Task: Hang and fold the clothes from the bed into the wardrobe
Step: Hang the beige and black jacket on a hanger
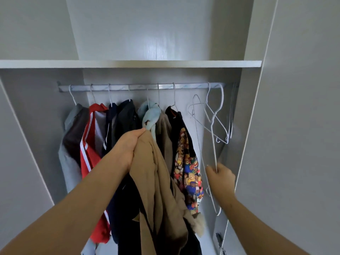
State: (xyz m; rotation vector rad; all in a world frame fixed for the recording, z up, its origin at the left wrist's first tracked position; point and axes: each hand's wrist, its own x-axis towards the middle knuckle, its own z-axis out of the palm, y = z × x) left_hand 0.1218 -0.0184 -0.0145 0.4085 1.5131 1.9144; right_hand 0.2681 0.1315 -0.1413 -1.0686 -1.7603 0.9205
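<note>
Several hung garments (103, 129) on rail (139, 87), 12 o'clock; left hand (132, 146) clutches bunched tan garment (160, 190), centre, unhung; right hand (220, 176), 3 o'clock, pinches wire hanger (213, 144); hanging it remains

I see a pale grey wardrobe (36, 111), a white shelf (128, 63) spanning it, soft light glinting on its back panel (158, 37).

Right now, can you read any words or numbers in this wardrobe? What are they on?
No text here can be read.
Hanging rail: faint print on its wrapping, too blurred to read.
Bear-print garment: teddy bear pictures; any letters are too small to read.
Orange tag at the black collar: too small to read.
</note>
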